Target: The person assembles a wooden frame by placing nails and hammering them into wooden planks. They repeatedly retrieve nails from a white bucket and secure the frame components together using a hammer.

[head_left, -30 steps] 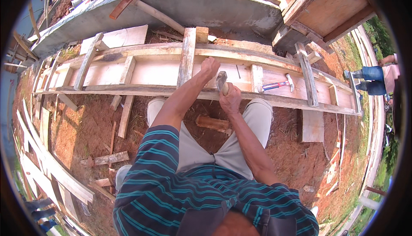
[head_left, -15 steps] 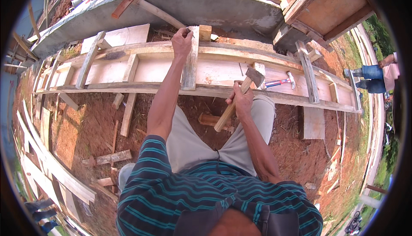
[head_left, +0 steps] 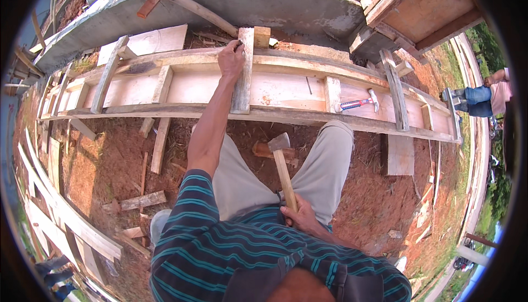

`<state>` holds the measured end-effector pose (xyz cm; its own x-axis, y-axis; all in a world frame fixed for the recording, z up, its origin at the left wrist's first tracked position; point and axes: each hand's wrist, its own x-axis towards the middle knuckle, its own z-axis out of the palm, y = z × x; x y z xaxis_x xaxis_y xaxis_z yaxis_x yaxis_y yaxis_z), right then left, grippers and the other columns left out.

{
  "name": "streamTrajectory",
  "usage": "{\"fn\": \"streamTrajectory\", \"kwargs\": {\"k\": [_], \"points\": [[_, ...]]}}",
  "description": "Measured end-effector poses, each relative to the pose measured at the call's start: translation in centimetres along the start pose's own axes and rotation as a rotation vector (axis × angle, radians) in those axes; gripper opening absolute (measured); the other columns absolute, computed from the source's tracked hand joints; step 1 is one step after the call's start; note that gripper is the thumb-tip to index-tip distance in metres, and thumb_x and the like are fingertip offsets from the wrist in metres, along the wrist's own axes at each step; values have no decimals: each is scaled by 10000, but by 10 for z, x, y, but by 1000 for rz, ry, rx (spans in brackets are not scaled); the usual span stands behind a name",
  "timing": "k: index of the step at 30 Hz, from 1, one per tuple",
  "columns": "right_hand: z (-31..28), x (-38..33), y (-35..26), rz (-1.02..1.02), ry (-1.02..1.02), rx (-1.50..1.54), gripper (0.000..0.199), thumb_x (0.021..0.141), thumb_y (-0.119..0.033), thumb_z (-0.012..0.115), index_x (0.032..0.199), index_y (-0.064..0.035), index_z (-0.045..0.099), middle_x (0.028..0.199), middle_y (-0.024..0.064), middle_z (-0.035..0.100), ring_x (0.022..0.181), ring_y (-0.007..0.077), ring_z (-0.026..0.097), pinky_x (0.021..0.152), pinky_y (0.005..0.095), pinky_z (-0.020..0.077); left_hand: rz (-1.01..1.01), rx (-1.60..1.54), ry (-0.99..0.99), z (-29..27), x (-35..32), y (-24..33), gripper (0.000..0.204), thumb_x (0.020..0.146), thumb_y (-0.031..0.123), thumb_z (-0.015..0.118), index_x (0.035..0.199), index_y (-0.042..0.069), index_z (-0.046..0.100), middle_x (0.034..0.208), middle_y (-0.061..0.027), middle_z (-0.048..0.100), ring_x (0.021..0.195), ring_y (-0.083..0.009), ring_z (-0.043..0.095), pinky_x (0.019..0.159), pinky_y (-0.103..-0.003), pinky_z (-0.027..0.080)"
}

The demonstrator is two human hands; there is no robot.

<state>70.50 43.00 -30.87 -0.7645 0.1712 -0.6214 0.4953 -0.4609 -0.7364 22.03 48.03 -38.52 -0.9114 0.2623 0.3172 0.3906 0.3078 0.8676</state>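
Note:
My right hand [head_left: 300, 214] is wrapped round the wooden handle of a hatchet [head_left: 285, 173], low in front of my waist. Its grey metal head [head_left: 279, 141] points away from me, between my knees. My left hand [head_left: 231, 60] is closed at the far end of a short wooden crosspiece [head_left: 243, 85], fingertips pinched against the wood. Something small and dark shows at those fingertips, too small to name. The crosspiece lies across the two long rails of a timber formwork frame [head_left: 203, 109]. A claw hammer [head_left: 357, 104] with a red and blue handle rests inside the frame.
Beyond the frame runs a grey concrete wall [head_left: 264, 8], with a long pole [head_left: 203, 16] leaning over it. Wood offcuts [head_left: 143, 200] litter the reddish soil. Long boards [head_left: 66, 203] lie at left. Another person [head_left: 484, 96] is at far right.
The hatchet has come down and back toward my waist in my right hand, from above the near rail. My left hand has shifted slightly down along the crosspiece.

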Motion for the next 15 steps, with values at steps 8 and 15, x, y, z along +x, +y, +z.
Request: {"fn": "streamTrajectory", "kwargs": {"k": [8, 15], "points": [[11, 50, -92, -318, 151, -420, 440, 968, -100, 558, 1363, 20, 407, 893, 135, 629, 689, 203, 642, 604, 311, 517, 105, 127, 112, 3, 3, -13, 194, 894, 275, 668, 1017, 135, 719, 880, -138, 715, 807, -328, 693, 679, -420, 523], [11, 148, -181, -963, 334, -814, 638, 952, -70, 538, 1520, -8, 253, 1143, 311, 598, 1000, 443, 627, 847, 458, 508, 85, 278, 36, 5, -2, 2, 257, 918, 315, 624, 1079, 138, 716, 956, -138, 718, 872, -337, 688, 762, -427, 521]]}}
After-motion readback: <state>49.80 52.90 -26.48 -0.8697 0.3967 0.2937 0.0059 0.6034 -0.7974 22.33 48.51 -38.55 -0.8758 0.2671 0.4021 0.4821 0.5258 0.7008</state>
